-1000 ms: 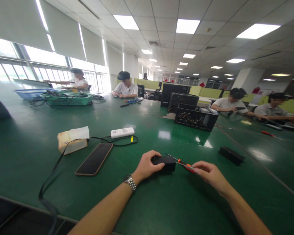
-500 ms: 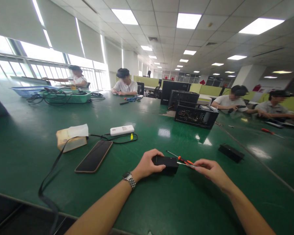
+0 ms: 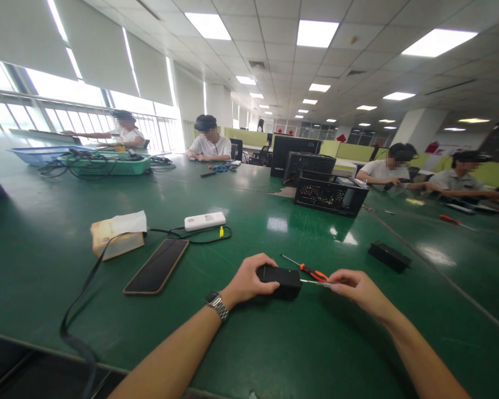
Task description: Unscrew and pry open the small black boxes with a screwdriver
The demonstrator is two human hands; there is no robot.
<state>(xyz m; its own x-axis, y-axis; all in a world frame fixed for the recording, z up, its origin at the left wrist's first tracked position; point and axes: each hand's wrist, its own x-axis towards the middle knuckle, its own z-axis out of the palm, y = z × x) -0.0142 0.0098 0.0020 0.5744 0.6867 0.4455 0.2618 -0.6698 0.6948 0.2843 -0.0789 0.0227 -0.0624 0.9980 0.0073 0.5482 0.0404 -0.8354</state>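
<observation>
My left hand (image 3: 249, 280) is wrapped round a black rectangular box (image 3: 290, 281), holding it on the green table. From the right, my right hand (image 3: 353, 289) pinches a slim silver tool (image 3: 316, 282) between thumb and fingers. The tool's thin shaft points left and meets the right end of the box; I cannot tell whether its tip goes inside. Just behind it lies a screwdriver (image 3: 314, 272) with an orange and black handle, its shaft toward the upper left. Another black box-like piece (image 3: 388, 256) lies farther right, apart from both hands.
On the left lie a phone (image 3: 157, 267), a white device (image 3: 204, 221) with a black cable, and a paper packet (image 3: 118, 234). A green basket (image 3: 108, 165) of cables stands farther back. An opened computer case (image 3: 331, 195) is beyond my hands. Several people sit around the table (image 3: 241, 354).
The whole view has shifted slightly, moving things a little left. Both hands keep their holds on the black box and the slim silver tool, with hardly any movement.
</observation>
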